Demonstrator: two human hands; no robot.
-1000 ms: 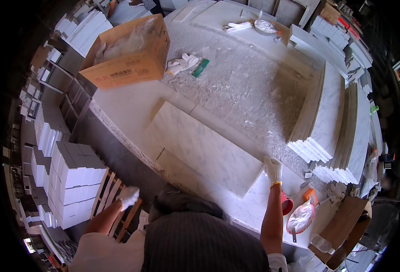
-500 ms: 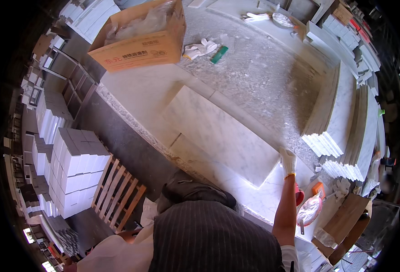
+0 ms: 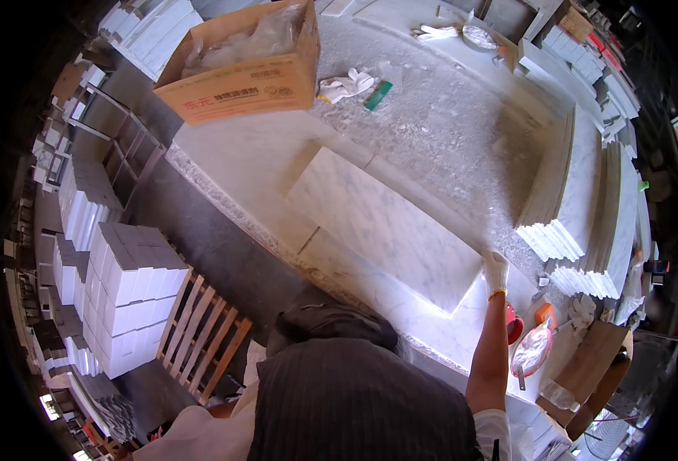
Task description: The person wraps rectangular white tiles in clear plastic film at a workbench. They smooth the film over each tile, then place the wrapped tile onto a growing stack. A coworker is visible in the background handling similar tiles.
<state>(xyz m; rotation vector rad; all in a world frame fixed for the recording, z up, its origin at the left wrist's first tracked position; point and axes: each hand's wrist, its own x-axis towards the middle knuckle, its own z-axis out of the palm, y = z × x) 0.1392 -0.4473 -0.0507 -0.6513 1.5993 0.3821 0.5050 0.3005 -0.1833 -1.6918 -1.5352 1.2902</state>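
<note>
A pale grey-veined marble slab [image 3: 385, 227] lies at an angle on a larger white stone surface [image 3: 235, 154]. My right hand [image 3: 496, 271], in a white knitted glove with a yellow cuff, grips the slab's right end near its far corner. The fingers are partly hidden against the edge. My left hand is out of view; only part of the left arm shows at the lower left, beside the dark striped vest.
A cardboard box [image 3: 239, 84] of clear plastic stands at the far left, near white gloves [image 3: 345, 84] and a green block [image 3: 378, 95]. Stacked slabs [image 3: 550, 184] stand on the right. A silvery-filled bowl [image 3: 532, 349] and opened carton [image 3: 588, 376] sit at lower right; a wooden pallet [image 3: 205, 330], lower left.
The whole view has shifted slightly, so most things sit a little further right. My right hand stays at the slab's right end.
</note>
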